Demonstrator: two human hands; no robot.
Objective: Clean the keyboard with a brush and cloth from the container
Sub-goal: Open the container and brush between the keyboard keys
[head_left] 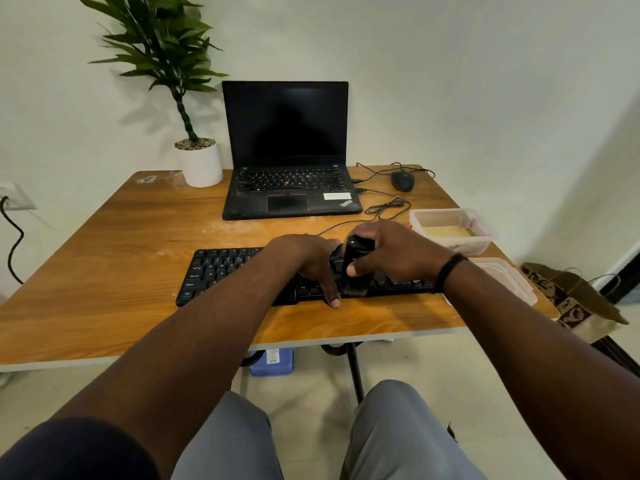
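Observation:
A black keyboard (221, 268) lies near the front edge of the wooden table (114, 258). My right hand (391, 247) grips a black brush (355, 268) upright, its bristles down on the keys right of the keyboard's middle. My left hand (308, 259) rests on the keyboard just left of the brush, thumb over the front edge. Both hands hide the middle keys. A clear plastic container (453, 230) with a yellowish cloth (448, 232) inside stands to the right, behind the keyboard.
An open black laptop (287, 154) stands at the back, a potted plant (201, 161) to its left, a wired mouse (402, 180) and coiled cable to its right. The container's lid (509, 277) lies at the table's right edge. A paper bag (571, 299) sits on the floor beyond.

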